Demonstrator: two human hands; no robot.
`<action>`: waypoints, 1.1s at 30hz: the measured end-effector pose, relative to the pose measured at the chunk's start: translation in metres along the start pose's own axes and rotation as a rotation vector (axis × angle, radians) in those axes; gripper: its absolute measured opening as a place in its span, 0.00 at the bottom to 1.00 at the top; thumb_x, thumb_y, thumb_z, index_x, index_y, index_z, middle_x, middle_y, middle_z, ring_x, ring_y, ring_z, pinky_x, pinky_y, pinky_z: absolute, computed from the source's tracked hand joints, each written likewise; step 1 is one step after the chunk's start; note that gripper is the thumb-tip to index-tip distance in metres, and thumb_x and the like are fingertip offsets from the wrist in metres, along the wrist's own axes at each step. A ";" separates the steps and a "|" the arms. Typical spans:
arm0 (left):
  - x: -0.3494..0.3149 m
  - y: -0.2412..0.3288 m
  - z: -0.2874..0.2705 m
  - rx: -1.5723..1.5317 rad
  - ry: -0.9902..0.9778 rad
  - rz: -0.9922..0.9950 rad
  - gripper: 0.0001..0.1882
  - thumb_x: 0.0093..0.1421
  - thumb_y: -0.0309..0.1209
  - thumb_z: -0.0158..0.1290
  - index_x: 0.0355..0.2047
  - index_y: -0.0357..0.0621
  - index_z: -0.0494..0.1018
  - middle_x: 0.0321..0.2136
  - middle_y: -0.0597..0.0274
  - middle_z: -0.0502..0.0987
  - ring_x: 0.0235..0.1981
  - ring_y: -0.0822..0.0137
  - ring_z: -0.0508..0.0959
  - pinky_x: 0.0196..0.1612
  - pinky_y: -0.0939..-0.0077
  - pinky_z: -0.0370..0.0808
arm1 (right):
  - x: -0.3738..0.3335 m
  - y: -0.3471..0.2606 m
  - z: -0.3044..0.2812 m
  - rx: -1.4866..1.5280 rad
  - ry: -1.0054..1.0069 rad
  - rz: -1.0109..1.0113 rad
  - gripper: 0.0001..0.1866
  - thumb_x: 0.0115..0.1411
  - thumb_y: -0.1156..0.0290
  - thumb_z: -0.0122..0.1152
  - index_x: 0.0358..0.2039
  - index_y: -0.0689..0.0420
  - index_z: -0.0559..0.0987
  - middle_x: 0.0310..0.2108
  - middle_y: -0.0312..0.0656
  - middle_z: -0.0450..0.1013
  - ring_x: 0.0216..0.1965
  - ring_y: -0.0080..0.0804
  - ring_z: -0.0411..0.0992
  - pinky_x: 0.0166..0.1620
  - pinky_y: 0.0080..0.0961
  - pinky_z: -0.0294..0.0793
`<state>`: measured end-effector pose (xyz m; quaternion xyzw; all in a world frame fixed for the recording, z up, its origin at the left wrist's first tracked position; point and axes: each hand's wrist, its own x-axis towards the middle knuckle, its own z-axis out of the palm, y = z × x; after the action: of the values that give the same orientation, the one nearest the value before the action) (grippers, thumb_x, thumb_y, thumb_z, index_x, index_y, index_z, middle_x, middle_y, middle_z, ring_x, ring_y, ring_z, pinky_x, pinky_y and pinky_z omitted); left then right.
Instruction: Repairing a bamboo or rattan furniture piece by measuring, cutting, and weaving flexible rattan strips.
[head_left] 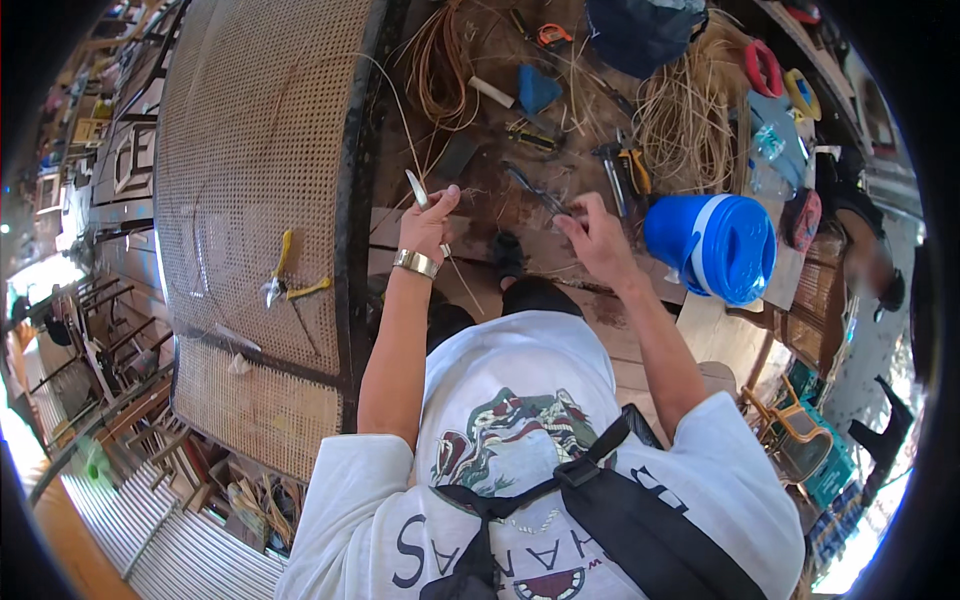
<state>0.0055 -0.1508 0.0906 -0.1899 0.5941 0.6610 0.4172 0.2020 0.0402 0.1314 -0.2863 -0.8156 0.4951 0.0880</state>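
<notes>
My left hand [430, 222] is closed on a long pale rattan strand [405, 130], which arcs up toward the woven panel and comes out below the fist. A short, glossy white strip [416, 188] also sticks up from these fingers; its kind is unclear. To the right, my right hand [600, 245] grips a slim dark tool [535, 190] that points up and left, apart from the strand. The fingers partly cover it, so its exact kind is hidden. Beside my left arm stands a large woven cane panel [240, 120] in a dark frame.
Yellow-handled pliers [290, 270] lie on the panel. A blue bucket [715, 245] stands right of my right hand. Farther off are rattan coils [435, 70], a loose rattan bundle [690, 120], a tape measure [553, 36] and a blue cloth [538, 90]. Another person [870, 250] is at the far right.
</notes>
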 end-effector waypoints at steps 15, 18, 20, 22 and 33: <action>-0.101 -0.056 -0.115 0.488 -0.191 0.535 0.11 0.59 0.34 0.63 0.34 0.37 0.81 0.26 0.71 0.79 0.28 0.77 0.75 0.34 0.80 0.72 | -0.088 -0.052 0.120 0.427 -0.551 0.292 0.09 0.68 0.66 0.51 0.40 0.58 0.69 0.27 0.39 0.74 0.22 0.19 0.67 0.27 0.20 0.68; -0.126 -0.072 -0.136 0.591 -0.171 0.514 0.10 0.60 0.32 0.62 0.34 0.37 0.81 0.27 0.69 0.80 0.29 0.77 0.75 0.34 0.80 0.72 | -0.121 -0.062 0.154 0.324 -0.597 0.156 0.15 0.68 0.59 0.55 0.38 0.59 0.69 0.25 0.38 0.73 0.22 0.20 0.68 0.27 0.19 0.69; -0.145 -0.081 -0.153 0.356 -0.202 0.460 0.09 0.59 0.31 0.62 0.34 0.36 0.80 0.27 0.68 0.80 0.28 0.77 0.75 0.34 0.81 0.72 | -0.143 -0.062 0.175 0.319 -0.559 0.153 0.15 0.67 0.58 0.56 0.37 0.59 0.69 0.23 0.38 0.72 0.21 0.21 0.68 0.26 0.20 0.69; -0.162 -0.086 -0.170 0.297 -0.206 0.404 0.09 0.59 0.31 0.62 0.33 0.36 0.80 0.27 0.68 0.80 0.28 0.77 0.75 0.34 0.81 0.72 | -0.163 -0.065 0.189 0.317 -0.530 0.147 0.16 0.67 0.58 0.56 0.37 0.59 0.69 0.21 0.38 0.72 0.19 0.21 0.68 0.24 0.21 0.69; -0.207 -0.144 -0.222 0.255 0.185 0.566 0.13 0.58 0.34 0.64 0.33 0.35 0.80 0.27 0.66 0.81 0.29 0.77 0.76 0.34 0.81 0.72 | -0.199 -0.082 0.237 0.144 -0.614 -0.054 0.14 0.68 0.60 0.53 0.35 0.59 0.69 0.19 0.38 0.70 0.17 0.24 0.69 0.20 0.25 0.70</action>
<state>0.1833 -0.4352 0.1055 -0.0227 0.7368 0.6508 0.1816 0.2329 -0.2780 0.1121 -0.0948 -0.7741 0.6124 -0.1294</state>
